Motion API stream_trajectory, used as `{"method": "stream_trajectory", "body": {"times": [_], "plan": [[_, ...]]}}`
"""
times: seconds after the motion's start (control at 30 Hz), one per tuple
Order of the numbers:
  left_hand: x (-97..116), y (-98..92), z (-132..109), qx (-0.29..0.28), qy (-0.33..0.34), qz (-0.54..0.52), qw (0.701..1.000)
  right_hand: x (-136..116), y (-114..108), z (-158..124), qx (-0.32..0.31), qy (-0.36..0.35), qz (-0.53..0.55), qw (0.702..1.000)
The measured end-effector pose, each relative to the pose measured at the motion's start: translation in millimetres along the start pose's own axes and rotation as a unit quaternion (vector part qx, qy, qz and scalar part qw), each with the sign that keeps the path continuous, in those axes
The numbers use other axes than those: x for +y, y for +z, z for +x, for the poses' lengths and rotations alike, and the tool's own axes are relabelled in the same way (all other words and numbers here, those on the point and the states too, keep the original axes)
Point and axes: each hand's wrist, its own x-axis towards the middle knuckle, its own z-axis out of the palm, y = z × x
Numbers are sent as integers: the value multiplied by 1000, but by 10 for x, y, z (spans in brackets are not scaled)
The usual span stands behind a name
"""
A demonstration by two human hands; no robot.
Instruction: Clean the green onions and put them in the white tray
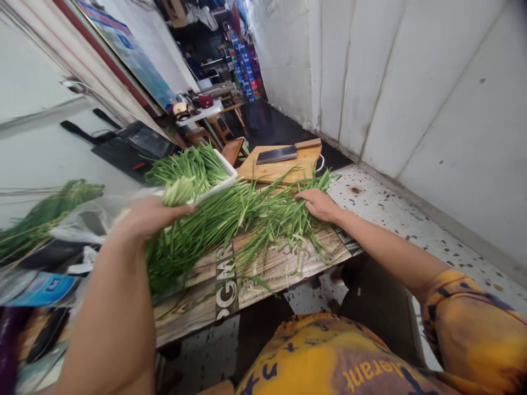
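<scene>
Long green stalks with pale ends lie in a loose heap across the wood-patterned table. My left hand is closed round a bunch of them, and its pale cut-looking ends stick up above the thumb; the leaves hang below. At the right end of the heap, my right hand rests among looser leaves with its fingers curled into them; what it grips is hidden. Behind my left hand, a white tray holds more green stalks.
A cleaver lies on a wooden cutting board at the table's far side. Plastic bags, more greens and a blue package are at the left. A white wall stands on the right.
</scene>
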Motion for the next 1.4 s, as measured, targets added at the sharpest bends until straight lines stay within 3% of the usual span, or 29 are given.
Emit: {"method": "stream_trajectory", "body": {"times": [0.1, 0.2, 0.3, 0.37, 0.5, 0.6, 0.7, 0.8, 0.87, 1.07, 1.3, 1.4], "plan": [[-18, 222, 3, -12, -13, 142, 990, 6, -148, -21, -64, -33, 45, 996], [184, 538, -90, 33, 2, 150, 988, 7, -313, -30, -185, -71, 31, 980], [455, 745, -229, -15, 103, 55, 993, -28, -360, 81, -261, -70, -72, 960], [600, 823, -241, -17, 186, 30, 982, -60, -316, 237, -287, -79, -125, 946], [673, 965, 60, -29, 234, 82, 968, -106, -187, 516, -353, -84, -141, 921], [558, 1097, 374, -54, 202, 49, 977, -152, -163, 479, -341, -74, -134, 928], [427, 1194, 532, -54, 100, -100, 989, -220, -204, 310, -294, -97, -148, 939], [386, 1218, 537, -109, 9, -291, 950, -269, -218, 244, -287, -121, -144, 939], [408, 1205, 520, -138, -20, -353, 925, -273, -184, 314, -303, -115, -129, 937], [470, 1189, 534, -136, -57, -399, 905, -316, -87, 593, -340, -71, -121, 930], [451, 1237, 549, -134, -56, -399, 905, -616, -236, 77, -256, -62, -114, 958], [456, 1229, 537, -134, -50, -385, 912, -698, -201, 33, -277, -31, -146, 949]]}}
